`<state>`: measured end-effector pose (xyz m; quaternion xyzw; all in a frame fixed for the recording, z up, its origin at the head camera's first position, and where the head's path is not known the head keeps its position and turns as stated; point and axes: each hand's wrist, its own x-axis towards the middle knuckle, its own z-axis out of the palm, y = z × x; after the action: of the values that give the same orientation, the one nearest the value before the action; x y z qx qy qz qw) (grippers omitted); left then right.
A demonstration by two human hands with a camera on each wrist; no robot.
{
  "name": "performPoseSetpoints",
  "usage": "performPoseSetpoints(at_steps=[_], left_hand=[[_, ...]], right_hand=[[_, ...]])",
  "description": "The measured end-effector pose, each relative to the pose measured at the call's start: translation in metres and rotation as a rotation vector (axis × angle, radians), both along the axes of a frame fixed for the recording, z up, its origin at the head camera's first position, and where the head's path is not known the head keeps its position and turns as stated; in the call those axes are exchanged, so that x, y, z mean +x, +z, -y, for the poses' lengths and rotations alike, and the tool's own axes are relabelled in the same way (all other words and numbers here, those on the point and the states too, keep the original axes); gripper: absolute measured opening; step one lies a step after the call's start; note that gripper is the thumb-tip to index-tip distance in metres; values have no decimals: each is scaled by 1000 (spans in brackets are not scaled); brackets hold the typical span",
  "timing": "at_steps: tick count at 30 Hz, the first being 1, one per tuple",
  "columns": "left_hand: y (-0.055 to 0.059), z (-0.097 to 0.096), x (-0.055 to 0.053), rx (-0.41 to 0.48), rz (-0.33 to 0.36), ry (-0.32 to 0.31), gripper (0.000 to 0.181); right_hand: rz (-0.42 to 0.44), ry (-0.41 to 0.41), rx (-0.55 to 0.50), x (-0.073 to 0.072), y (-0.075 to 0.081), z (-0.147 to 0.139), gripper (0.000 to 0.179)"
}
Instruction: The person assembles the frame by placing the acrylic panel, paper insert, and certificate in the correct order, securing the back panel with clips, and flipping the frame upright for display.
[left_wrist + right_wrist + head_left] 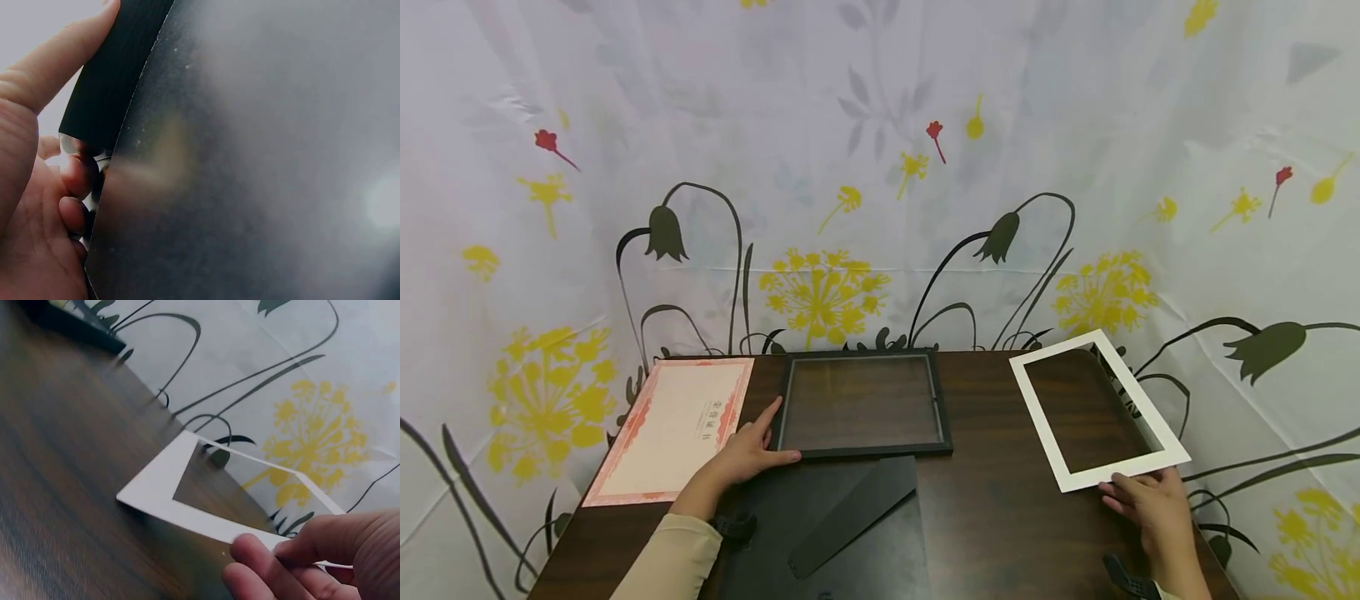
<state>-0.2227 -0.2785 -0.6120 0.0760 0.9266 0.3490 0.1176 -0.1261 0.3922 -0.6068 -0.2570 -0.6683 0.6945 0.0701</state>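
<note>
My left hand (747, 454) touches the near left corner of a black picture frame (871, 452) with a glass-like clear pane. Its index finger lies straight along the left side and its thumb along the near side. In the left wrist view the thumb (69, 53) rests against the frame's dark border; several other fingers are bent near the corner. On the right, my right hand (1150, 504) pinches the near edge of a white picture mat (1048, 417) between thumb and fingers. The mat is tilted, raised off the table in the right wrist view.
A certificate with a red patterned border (670, 433) lies at the table's left. Nearest me is a black backing board (887, 550) bearing a black easel stand (857, 517). A flowered curtain (880, 167) hangs behind the dark wooden table (992, 500).
</note>
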Motion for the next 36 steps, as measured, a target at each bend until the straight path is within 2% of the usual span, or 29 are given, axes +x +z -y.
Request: performPoseSetpoints(at_steps=[3, 7, 11, 16, 19, 24, 29, 36], left_hand=[[0, 0, 0, 2, -2, 5, 125], [1, 0, 0, 4, 2, 6, 124], [2, 0, -1, 5, -3, 8, 124], [1, 0, 0, -4, -3, 8, 125], [0, 0, 0, -1, -2, 17, 124], [-1, -1, -1, 7, -14, 9, 123], [0, -2, 2, 19, -1, 17, 124], [1, 0, 2, 23, 17, 21, 125]], right_hand=[[-34, -48, 36, -2, 1, 4, 43], [-94, -132, 36, -3, 1, 11, 29], [-171, -196, -48, -5, 3, 16, 22], [-280, -277, -148, -8, 8, 19, 22], [-306, -293, -205, -9, 12, 22, 18], [-300, -265, -246, -13, 15, 27, 15], [-306, -171, -278, -19, 14, 32, 15], [-286, -77, -206, -32, 14, 51, 23]])
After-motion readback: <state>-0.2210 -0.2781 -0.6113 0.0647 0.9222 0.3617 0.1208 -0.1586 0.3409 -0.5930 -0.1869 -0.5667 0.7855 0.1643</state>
